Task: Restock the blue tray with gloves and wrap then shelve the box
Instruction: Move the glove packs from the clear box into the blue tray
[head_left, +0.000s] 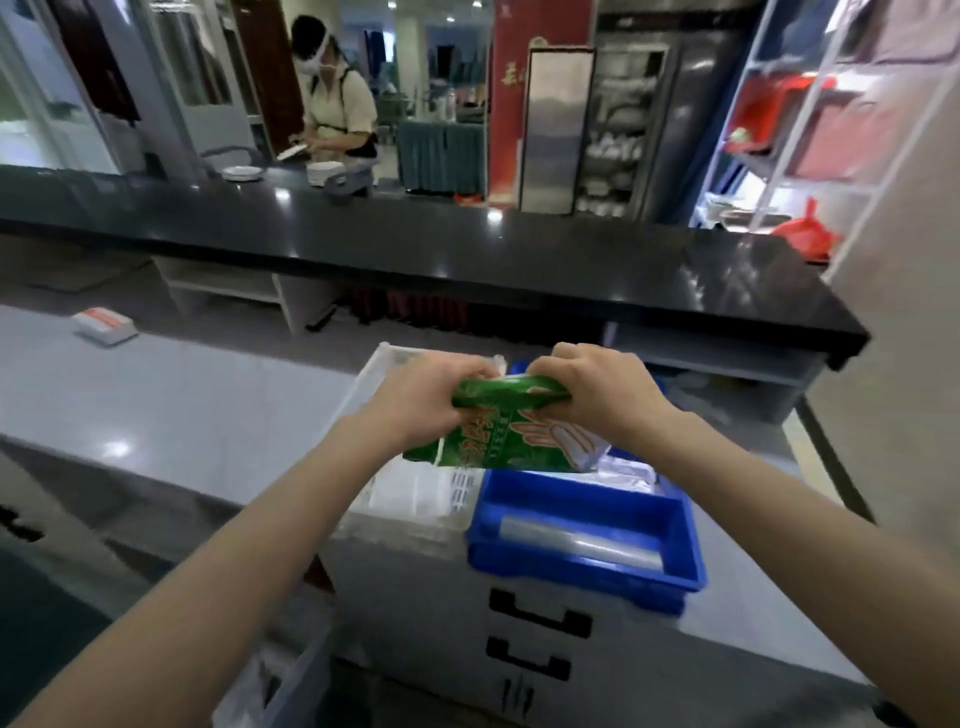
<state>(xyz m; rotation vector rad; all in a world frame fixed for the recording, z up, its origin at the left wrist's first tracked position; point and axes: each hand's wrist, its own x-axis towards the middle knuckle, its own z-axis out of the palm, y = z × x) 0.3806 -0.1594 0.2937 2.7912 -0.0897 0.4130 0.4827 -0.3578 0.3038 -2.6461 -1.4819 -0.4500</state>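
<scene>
- Your left hand and right hand grip the top edge of the green glove packet at mid-frame, fingers curled tight on it.
- The packet hangs over the far end of the blue tray.
- A roll of wrap lies inside the tray.
- The clear box stands just left of the tray on the desk.

We see our two bare hands, the left hand and the right hand, with slim fingers and rounded knuckles. Both forearms are bare along all that shows: the left forearm to the left of the blue tray, the right forearm to the tray's right. Both wrists are bare too; what we wear higher up falls outside the view
</scene>
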